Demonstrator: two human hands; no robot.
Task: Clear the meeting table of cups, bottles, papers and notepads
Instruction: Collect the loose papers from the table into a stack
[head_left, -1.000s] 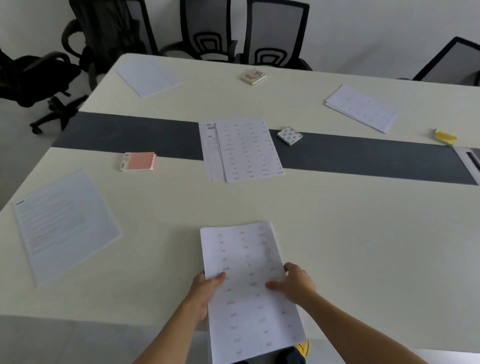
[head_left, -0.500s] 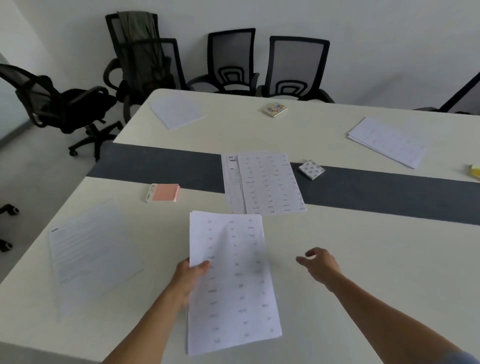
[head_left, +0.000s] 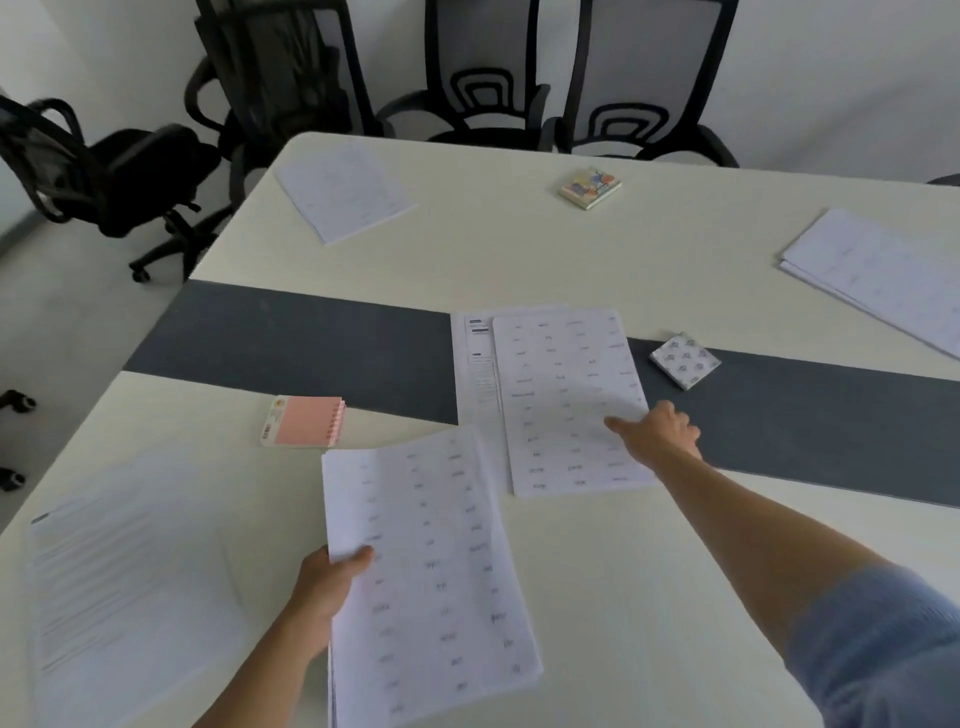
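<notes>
My left hand (head_left: 324, 584) grips a stack of printed papers (head_left: 431, 566) by its left edge, holding it just above the near part of the table (head_left: 649, 571). My right hand (head_left: 657, 431) reaches across and rests its fingers on the right edge of a second paper stack (head_left: 561, 395) at the table's middle; whether it grips the sheets I cannot tell. More papers lie at the near left (head_left: 124, 582), far left (head_left: 345, 195) and far right (head_left: 883, 270). A pink spiral notepad (head_left: 304, 422), a patterned grey notepad (head_left: 684, 360) and a colourful notepad (head_left: 589, 187) lie on the table.
A dark grey strip (head_left: 311, 343) crosses the cream table. Black office chairs stand along the far edge (head_left: 639, 88) and on the floor to the left (head_left: 104, 166).
My right hand let go of the near stack and stretched forward to the middle stack. My left hand kept the near stack and lifted it. The view moved closer to the table.
</notes>
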